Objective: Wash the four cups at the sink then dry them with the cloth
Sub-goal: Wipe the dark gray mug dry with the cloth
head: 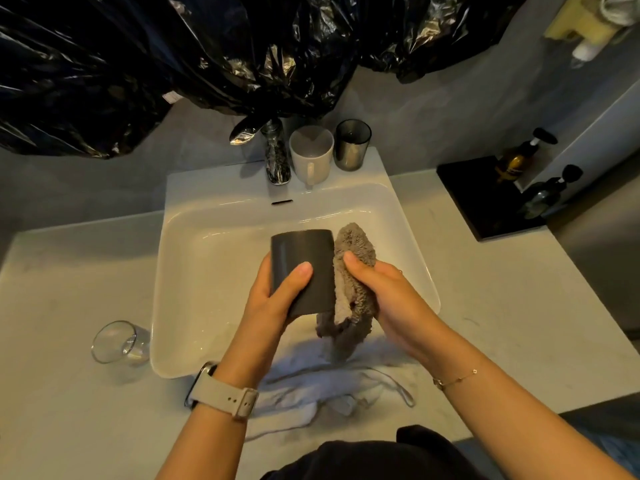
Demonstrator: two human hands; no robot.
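Note:
My left hand point(277, 299) grips a dark grey cup point(304, 251) over the white sink point(194, 258), thumb across its side. My right hand point(388, 292) holds a fluffy grey cloth point(353, 244) and presses it against the cup's right side. A white mug point(311, 155) and a smoky glass tumbler point(352, 144) stand on the sink's back ledge beside the tap point(275, 157). A clear glass point(117, 342) lies on its side on the counter, left of the sink.
A white towel point(322, 382) lies crumpled on the counter at the sink's front edge. Black plastic sheeting point(173, 57) hangs over the wall behind. At the right, a black tray point(485, 202) carries pump bottles point(519, 157).

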